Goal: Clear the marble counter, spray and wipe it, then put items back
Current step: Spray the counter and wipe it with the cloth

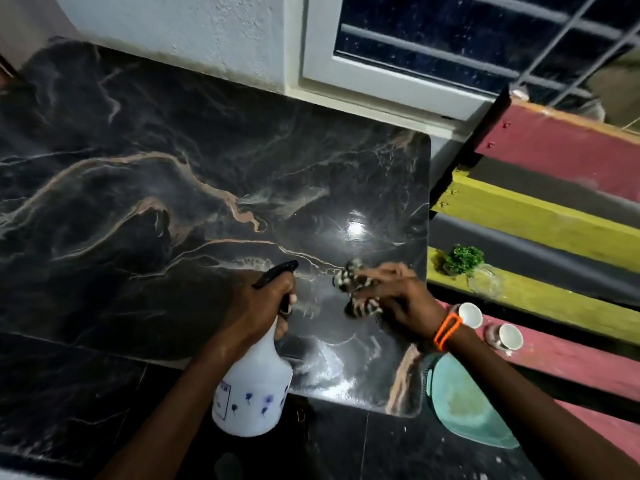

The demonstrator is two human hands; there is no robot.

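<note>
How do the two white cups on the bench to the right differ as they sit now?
The nearer cup sits on the pink plank, its brownish outside and handle showing. The farther cup sits just behind the right hand's orange wristband, which hides part of it; only its rim and inside show. Both have white insides, look empty and tilt their mouths toward the camera.
</note>
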